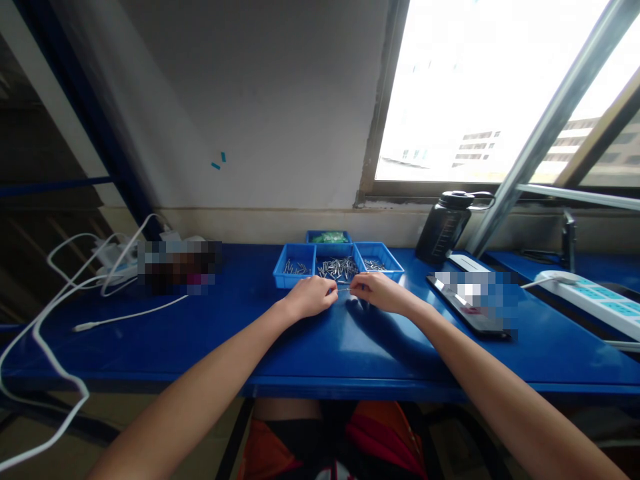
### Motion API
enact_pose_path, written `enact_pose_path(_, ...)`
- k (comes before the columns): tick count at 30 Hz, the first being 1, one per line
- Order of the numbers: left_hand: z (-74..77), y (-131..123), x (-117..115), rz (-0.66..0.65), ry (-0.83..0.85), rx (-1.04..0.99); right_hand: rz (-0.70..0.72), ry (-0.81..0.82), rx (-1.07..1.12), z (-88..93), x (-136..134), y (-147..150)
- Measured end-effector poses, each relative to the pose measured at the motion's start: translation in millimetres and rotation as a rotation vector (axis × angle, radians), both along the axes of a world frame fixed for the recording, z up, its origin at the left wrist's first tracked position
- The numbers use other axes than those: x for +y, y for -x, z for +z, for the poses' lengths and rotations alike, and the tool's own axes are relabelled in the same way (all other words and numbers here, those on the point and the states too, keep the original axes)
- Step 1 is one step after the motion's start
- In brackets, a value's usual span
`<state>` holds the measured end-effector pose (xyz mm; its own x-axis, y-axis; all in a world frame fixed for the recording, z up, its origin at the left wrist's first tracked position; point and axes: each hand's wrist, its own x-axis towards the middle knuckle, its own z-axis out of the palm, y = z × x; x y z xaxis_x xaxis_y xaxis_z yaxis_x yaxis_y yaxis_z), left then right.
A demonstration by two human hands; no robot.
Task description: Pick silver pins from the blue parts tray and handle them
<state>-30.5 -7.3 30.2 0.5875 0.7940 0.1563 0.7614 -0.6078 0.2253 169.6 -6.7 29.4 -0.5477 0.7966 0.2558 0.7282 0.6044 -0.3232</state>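
My left hand [313,297] is closed in a pinch, with its fingertips on one end of a thin, shiny metal piece [343,289]. At the other end of that piece, the fingertips of my right hand [377,292] are pinched together too. It is too small for me to make out its exact kind. Just beyond both hands sits a blue divided tray [280,275]. Small metal pieces lie in its left compartment, more slender metal pieces [338,268] fill the middle one, and some lie in the right one.
Behind the tray stands a small blue bin [313,235] with green contents. A black bottle [444,227] and a dark tablet-like device [467,310] are on the right of the blue desk [210,357]. White cables [135,319] run along the left, and a power strip [595,300] lies far right.
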Motion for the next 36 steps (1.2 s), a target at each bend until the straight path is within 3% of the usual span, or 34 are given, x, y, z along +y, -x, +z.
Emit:
enact_pose_path(11,-0.7,0.1,2.3,-0.008,-0.003,-0.034,-0.047,0.023,0.004,1.1,-1.1,0.6)
enact_pose_path(36,-0.1,0.4,2.7,0.011,-0.008,-0.047,-0.005,0.064,-0.003,2.6,-2.8,-0.9)
